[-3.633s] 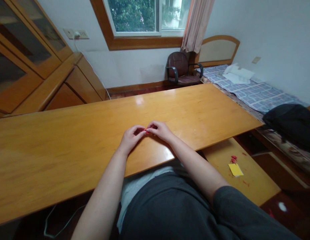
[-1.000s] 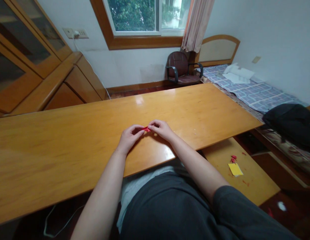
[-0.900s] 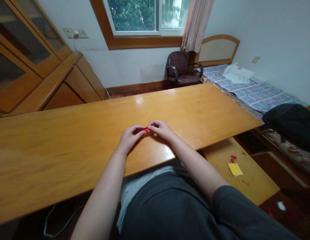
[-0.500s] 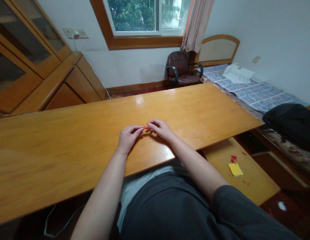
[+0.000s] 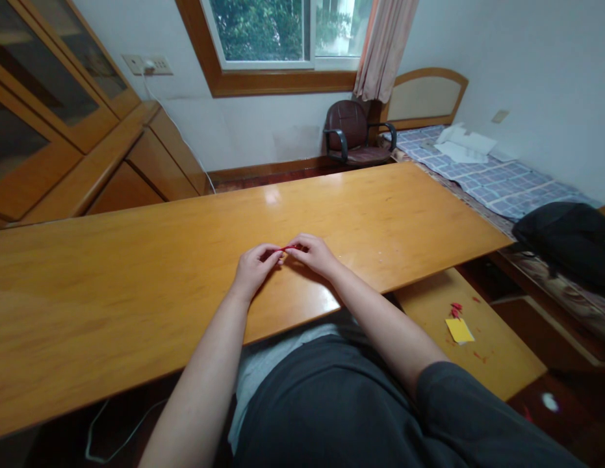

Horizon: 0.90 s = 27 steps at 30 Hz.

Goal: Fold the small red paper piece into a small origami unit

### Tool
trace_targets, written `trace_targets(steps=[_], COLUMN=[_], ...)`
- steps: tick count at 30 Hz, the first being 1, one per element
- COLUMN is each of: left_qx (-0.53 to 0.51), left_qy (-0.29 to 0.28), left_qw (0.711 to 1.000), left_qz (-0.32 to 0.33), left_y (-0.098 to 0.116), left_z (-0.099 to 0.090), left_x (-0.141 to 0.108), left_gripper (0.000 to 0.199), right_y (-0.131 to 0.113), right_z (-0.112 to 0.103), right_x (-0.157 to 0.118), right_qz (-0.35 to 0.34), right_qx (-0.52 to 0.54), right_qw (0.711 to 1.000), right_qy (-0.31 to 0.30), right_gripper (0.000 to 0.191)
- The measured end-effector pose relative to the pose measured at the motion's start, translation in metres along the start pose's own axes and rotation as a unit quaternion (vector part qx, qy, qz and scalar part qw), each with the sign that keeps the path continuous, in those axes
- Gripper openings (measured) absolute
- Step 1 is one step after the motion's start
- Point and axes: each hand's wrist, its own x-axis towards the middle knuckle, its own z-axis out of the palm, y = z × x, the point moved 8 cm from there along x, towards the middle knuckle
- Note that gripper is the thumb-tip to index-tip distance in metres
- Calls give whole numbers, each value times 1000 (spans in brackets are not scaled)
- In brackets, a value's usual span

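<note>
A small, thin red piece (image 5: 289, 247) spans the gap between my two hands, just above the wooden table (image 5: 136, 279). Its exact kind is too small to make out. My left hand (image 5: 257, 265) pinches its left end between thumb and fingers. The right end is gripped by my right hand (image 5: 312, 252), whose fingers partly cover it.
Right of the table, a lower board (image 5: 487, 364) carries a yellow square (image 5: 460, 330) and several small red pieces (image 5: 456, 308). Farther right lies a black bag (image 5: 568, 244) on the bed. A brown armchair (image 5: 351, 133) stands beyond the table.
My fingers have shifted slightly on the red piece, and more of it shows as a thin strip between them. My arms have barely moved.
</note>
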Motion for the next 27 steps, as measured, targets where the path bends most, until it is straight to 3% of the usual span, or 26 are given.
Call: trace_targets(steps=[14, 27], left_qx=[-20, -26], left_qy=[-25, -13], left_qw=[999, 999], left_qz=[-23, -42], left_y=[-6, -7], left_z=[3, 1], left_x=[-1, 0], left_gripper=[28, 27], right_y=[2, 8], right_z=[5, 8], right_x=[0, 2], right_qz=[34, 48], right_qx=[1, -16], right_qw=[999, 998], right_qy=[-41, -44], right_gripper=[22, 22])
